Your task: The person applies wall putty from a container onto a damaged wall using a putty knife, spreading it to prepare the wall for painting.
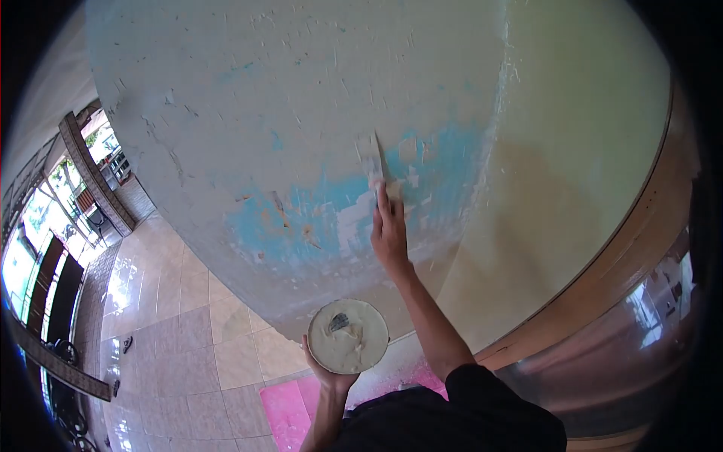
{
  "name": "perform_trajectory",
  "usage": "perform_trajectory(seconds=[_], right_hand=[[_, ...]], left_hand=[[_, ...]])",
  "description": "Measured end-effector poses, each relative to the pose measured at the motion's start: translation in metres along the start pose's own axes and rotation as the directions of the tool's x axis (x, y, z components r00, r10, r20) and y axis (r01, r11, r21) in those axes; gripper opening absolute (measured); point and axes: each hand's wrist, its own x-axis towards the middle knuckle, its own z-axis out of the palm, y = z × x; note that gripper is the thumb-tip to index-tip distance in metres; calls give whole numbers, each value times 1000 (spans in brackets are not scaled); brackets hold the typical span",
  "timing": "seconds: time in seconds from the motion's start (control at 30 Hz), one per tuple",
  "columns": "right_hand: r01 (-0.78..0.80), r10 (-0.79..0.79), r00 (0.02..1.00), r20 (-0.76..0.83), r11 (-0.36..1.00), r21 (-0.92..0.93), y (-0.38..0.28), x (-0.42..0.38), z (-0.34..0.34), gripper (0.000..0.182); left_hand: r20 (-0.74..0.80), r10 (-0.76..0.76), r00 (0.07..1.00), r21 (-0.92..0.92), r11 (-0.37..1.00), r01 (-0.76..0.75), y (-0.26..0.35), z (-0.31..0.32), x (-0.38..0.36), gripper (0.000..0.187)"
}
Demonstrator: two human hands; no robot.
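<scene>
My right hand (389, 230) is closed around a putty knife (377, 162), its blade set against the wall (301, 90). Around the blade, pale filler partly covers a patch of bare blue paint (346, 197). Low in front of me, my left hand (331, 374) supports a round tub of putty (349, 358) from below, fingers wrapped about its side. The tub is filled with creamy off-white putty, and a small dark-grey piece, perhaps a second blade, lies on it. The knife's handle is mostly hidden in my fist.
A pale green wall (580, 143) meets the patched one at a corner on the right, edged by a brown wooden frame (640, 226). Beneath me lies a pink sheet (284, 410) on the tiled floor (181, 339). Dark benches (56, 290) and a pillar (94, 173) stand left.
</scene>
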Motion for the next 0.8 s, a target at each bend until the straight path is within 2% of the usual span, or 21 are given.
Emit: perform_trajectory(seconds=[0.07, 0.17, 0.2, 0.27, 0.37, 0.47, 0.5, 0.57, 0.67, 0.8], right_hand=[[-74, 77, 993, 86, 997, -30, 15, -49, 1, 58], [-112, 112, 992, 60, 994, -2, 18, -75, -3, 57], [-116, 116, 991, 61, 993, -3, 23, -72, -1, 57], [17, -17, 999, -32, 1000, -8, 6, -29, -5, 58], [58, -58, 997, -41, 998, -1, -15, 21, -4, 57], [-1, 1, 1000, 3, 999, -49, -10, 12, 7, 57], [-4, 4, 1000, 14, 1000, -20, -5, -4, 8, 57], [-111, 115, 987, 115, 993, -40, 12, -53, 11, 59], [-122, 116, 983, 140, 992, 36, 20, -95, 3, 59], [-66, 66, 998, -1, 998, -5, 19, -48, -8, 59]], left_hand=[[7, 9, 1000, -2, 1000, -9, 1, -1, 1, 73], [-9, 17, 1000, 23, 1000, -17, -1, -4, 0, 73], [-16, 13, 1000, 7, 1000, -13, -1, -7, 0, 73], [-30, 7, 1000, -9, 1000, -7, -2, -10, 0, 73], [-45, -19, 999, -24, 1000, 18, -2, -7, 1, 73], [-5, -14, 1000, -17, 1000, 14, -4, 1, -4, 72], [-12, -3, 1000, -34, 999, 3, -3, 1, -4, 71], [-12, 11, 1000, -58, 998, -12, -3, 2, -3, 71], [-32, 9, 999, -43, 999, -11, -3, 3, -8, 69], [-67, 33, 997, -23, 999, -34, -6, 4, -6, 74]])
